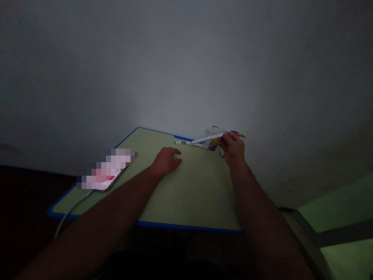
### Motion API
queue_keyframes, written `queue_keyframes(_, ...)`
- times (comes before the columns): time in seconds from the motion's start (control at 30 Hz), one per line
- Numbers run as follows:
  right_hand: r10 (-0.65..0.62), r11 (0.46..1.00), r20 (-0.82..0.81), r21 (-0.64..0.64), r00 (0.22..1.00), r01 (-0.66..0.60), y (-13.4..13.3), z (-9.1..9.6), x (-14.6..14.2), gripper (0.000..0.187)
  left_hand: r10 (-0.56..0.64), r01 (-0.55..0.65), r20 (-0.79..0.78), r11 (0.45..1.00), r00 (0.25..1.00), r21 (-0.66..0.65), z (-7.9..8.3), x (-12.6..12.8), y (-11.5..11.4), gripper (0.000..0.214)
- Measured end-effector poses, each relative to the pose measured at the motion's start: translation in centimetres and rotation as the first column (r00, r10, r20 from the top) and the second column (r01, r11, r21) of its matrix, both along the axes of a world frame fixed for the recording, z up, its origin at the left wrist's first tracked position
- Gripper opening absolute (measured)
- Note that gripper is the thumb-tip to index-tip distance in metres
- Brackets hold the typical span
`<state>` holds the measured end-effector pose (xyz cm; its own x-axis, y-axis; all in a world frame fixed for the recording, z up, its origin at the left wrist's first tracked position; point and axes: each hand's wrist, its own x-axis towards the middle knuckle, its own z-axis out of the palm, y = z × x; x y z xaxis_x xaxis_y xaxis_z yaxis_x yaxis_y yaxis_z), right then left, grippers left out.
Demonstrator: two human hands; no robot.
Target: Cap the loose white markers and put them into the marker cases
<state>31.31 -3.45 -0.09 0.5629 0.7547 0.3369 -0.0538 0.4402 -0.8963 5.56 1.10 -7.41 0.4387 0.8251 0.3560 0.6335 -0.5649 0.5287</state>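
My right hand (232, 147) is closed on the end of a white marker (207, 138), which points left with a green tip. Behind that hand is a clear marker case (212, 144), with several coloured marker ends (238, 134) showing at its right. Another white marker (181, 142) with a green end lies on the tabletop (186, 194) left of the case, partly covered by the held one. My left hand (168, 160) rests low over the middle of the table, thumb and fingers curved apart, nothing between them.
A lit phone or tablet (116, 165), its screen blurred out, lies at the table's left side with a white cable (70, 210) running off the front edge. A plain wall (186, 77) stands behind the blue-edged table. Something green and dark-framed (335, 210) is at the lower right.
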Motion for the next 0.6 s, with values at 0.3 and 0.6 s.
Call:
queue_keyframes(0.3, -0.457, 0.882, 0.046, 0.153, 0.888, 0.446, 1.4, 5.0, 5.1, 0.020, -0.081, 0.094, -0.205, 0.994, 0.975, 0.056, -0.6, 0.0, 0.3, 0.042)
queue_keyframes(0.6, -0.575, 0.815, 0.226, 0.078, 0.786, 0.574, 3.0, 7.4, 6.7, 0.014, -0.057, 0.073, -0.239, 0.996, 0.969, 0.060, -0.5, 0.0, 0.4, 0.041)
